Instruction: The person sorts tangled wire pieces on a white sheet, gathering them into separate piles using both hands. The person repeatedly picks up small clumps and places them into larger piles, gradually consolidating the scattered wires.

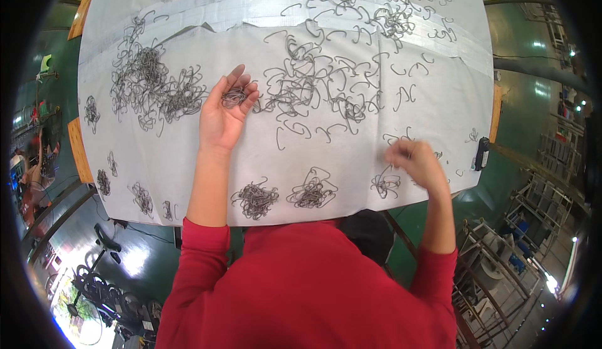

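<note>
A loose pile of bent wire hooks [385,186] lies on the white-covered table [351,167], just bodyward of the nearer, right hand [419,161], whose grip is too blurred to tell. Farther left, the left hand [224,118] curls around a hook bundle [234,97].

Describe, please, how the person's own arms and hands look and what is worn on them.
The left hand and right hand are bare, without gloves, and no watch or bracelet shows at either wrist. Plain red sleeves matching the red top leave part of each forearm uncovered. The right hand's finger details are blurred.
</note>
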Demonstrator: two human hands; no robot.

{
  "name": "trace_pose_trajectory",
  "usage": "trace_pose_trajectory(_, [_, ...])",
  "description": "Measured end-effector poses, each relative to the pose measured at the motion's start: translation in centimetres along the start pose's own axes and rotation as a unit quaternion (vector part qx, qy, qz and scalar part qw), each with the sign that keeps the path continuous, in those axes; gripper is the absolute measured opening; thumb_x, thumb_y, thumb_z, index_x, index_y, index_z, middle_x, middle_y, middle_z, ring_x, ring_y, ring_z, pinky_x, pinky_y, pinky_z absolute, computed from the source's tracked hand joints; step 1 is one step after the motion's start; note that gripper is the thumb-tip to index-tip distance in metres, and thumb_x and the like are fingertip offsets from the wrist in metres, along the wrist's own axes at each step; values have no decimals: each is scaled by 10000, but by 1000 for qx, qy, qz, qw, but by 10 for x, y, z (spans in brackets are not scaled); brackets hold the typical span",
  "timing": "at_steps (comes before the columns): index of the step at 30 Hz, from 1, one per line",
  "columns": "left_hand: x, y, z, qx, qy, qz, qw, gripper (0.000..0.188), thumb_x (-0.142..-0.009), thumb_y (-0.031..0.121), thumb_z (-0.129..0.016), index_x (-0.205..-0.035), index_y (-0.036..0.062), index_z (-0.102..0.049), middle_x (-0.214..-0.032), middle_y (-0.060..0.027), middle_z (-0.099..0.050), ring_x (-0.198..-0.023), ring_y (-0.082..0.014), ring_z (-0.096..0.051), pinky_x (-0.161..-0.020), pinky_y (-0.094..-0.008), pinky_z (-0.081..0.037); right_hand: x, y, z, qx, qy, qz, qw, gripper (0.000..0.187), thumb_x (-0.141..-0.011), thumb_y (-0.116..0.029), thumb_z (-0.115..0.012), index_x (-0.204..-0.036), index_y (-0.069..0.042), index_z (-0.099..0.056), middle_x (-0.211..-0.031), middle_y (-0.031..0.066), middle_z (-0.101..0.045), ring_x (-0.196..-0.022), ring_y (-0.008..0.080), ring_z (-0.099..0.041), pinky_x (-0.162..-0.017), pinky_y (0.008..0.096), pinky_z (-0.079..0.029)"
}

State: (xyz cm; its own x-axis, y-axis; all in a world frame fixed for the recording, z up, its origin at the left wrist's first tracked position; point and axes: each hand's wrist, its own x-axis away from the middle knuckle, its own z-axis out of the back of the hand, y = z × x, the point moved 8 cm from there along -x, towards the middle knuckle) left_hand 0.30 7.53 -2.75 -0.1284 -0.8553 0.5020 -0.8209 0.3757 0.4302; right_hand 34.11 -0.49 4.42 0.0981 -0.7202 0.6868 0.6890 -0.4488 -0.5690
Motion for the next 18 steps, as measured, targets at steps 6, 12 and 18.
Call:
trace_pose_trajectory(6, [0, 0, -2, -4, 3, 3, 1000, 361, -950, 187, -420, -1201, -65, -479, -993, -125, -576, -919, -252, -581, -839, -358, -519, 12, -29, 8, 99, 103, 78, 987, 124, -778, -112, -641, -870, -32, -664, -777, 89, -633, -653, 216, -590, -629, 327, -469])
trace_pose_trajectory(12, [7, 3, -5, -15, 20, 5, 1000, 345, -956, 189, -413, -1194, -50, -486, -970, -111, -581, -883, -225, -584, -798, -334, -529, -91, -150, 40, 96, 228, 273, 929, 164, -834, -86, -551, -973, -93, -640, -883, 98, -590, -735, 269, -590, -667, 354, -458])
trace_pose_trajectory(18, [6, 0, -2, -24, 45, 10, 999, 369, -964, 206, -383, -1187, -71, -478, -951, -128, -571, -884, -242, -591, -801, -346, -526, -194, -199, 78, 164, 350, 284, 877, 171, -854, -105, -500, -928, -128, -653, -891, 78, -584, -792, 285, -594, -665, 384, -473])
